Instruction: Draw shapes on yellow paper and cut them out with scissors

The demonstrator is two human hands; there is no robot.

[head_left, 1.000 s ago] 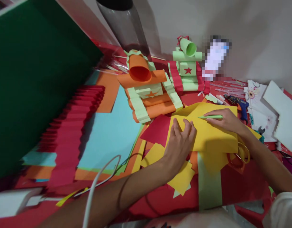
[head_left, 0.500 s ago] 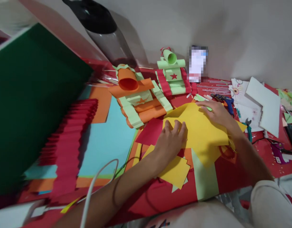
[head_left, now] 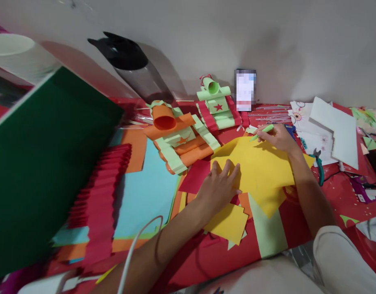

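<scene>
A large sheet of yellow paper (head_left: 261, 167) lies in front of me, its far-left edge curling up. My left hand (head_left: 218, 183) rests on its left side, fingers spread and bent, holding nothing. In my right hand (head_left: 279, 138) is a light green pen (head_left: 266, 130), tilted with its tip at the paper's far edge. Smaller yellow pieces with stepped edges (head_left: 229, 224) lie nearer to me, over a pale green strip (head_left: 269, 228) and some orange and red paper. Beyond the sheet stand an orange and green rolled-paper model (head_left: 183, 141) and a green and red one (head_left: 218, 106).
To the left stand a dark green board (head_left: 50, 163), red pleated paper (head_left: 103, 216), blue paper sheets (head_left: 145, 196) and a black-topped bottle (head_left: 129, 57). A phone (head_left: 245, 90) leans on the wall. Pliers (head_left: 319, 167) and white foam board (head_left: 337, 134) lie right; a white cable (head_left: 135, 241) crosses my left forearm.
My right hand has raised the green pen from lying low over the paper to a tilted writing grip. My left hand stays on the yellow sheet. The view has shifted slightly.
</scene>
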